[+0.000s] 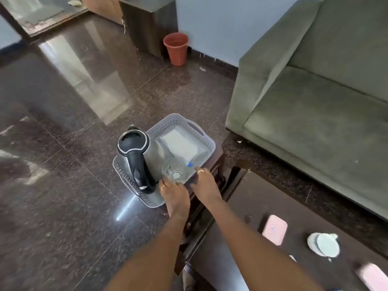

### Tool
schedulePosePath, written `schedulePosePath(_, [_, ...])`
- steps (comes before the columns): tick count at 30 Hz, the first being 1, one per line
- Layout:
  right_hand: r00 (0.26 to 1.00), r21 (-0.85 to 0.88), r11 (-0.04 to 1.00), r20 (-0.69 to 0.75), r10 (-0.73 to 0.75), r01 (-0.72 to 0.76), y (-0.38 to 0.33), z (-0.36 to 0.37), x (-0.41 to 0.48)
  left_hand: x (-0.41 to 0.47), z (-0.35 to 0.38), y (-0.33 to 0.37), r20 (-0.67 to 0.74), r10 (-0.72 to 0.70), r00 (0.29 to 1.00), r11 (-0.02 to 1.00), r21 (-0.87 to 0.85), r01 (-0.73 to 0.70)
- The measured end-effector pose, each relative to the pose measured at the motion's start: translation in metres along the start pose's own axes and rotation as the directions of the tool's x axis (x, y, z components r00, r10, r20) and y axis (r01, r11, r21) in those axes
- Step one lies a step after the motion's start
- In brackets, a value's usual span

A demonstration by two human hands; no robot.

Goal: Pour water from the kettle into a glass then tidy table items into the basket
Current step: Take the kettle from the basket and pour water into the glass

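Note:
A grey slotted basket (206,139) rests on a small dark wooden stand (218,156). Inside it, at the left end, stands a steel kettle (134,148) with a black lid and handle. A clear glass (174,172) stands upright at the near side of the basket. Behind the glass lies a white folded pack (178,145), and a small blue cap (190,164) shows beside it. My left hand (174,194) grips the basket's near rim just in front of the glass. My right hand (204,185) holds the same rim further right, thumb on top.
A dark coffee table (252,206) at lower right carries two pink flat items (275,228) and a white cup (324,244). A green sofa (315,101) fills the right side. A terracotta bin (176,48) stands by the far wall on the polished dark floor.

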State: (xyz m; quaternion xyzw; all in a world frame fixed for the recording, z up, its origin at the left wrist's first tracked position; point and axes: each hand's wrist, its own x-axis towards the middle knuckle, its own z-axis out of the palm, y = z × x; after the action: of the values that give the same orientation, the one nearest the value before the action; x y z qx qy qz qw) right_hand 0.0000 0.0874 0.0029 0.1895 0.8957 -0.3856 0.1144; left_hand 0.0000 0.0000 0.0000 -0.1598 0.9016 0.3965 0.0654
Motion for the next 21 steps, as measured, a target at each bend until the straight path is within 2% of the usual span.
schedulePosePath(3, [0.997,0.075,0.997,0.074,-0.008,0.003,-0.017,0.017,0.024,0.025,0.004,-0.005,-0.007,-0.117,0.993,0.984,-0.136,0.115])
schedulePosePath(6, [0.993,0.09,0.996,0.115,-0.018,0.007,-0.025,0.036,0.04,0.043,0.01,-0.012,0.033,-0.152,0.988,0.957,-0.244,0.156])
schedulePosePath(8, [0.996,0.076,0.997,0.085,-0.028,0.021,-0.024,0.046,0.047,0.051,0.017,-0.019,0.051,-0.155,0.987,0.941,-0.297,0.163])
schedulePosePath(14, [1.0,0.182,0.983,-0.014,0.018,-0.015,-0.024,0.062,0.06,0.057,0.028,-0.034,-0.002,-0.174,0.985,0.886,-0.437,0.156])
schedulePosePath(18, [0.994,0.345,0.938,-0.112,0.006,0.034,-0.022,0.05,0.047,0.044,0.026,-0.023,-0.073,-0.101,0.992,0.839,-0.541,0.046])
schedulePosePath(21, [0.959,0.425,0.898,-0.283,0.01,0.115,-0.019,0.029,0.025,0.028,0.022,-0.003,-0.176,0.062,0.982,0.781,-0.604,-0.158])
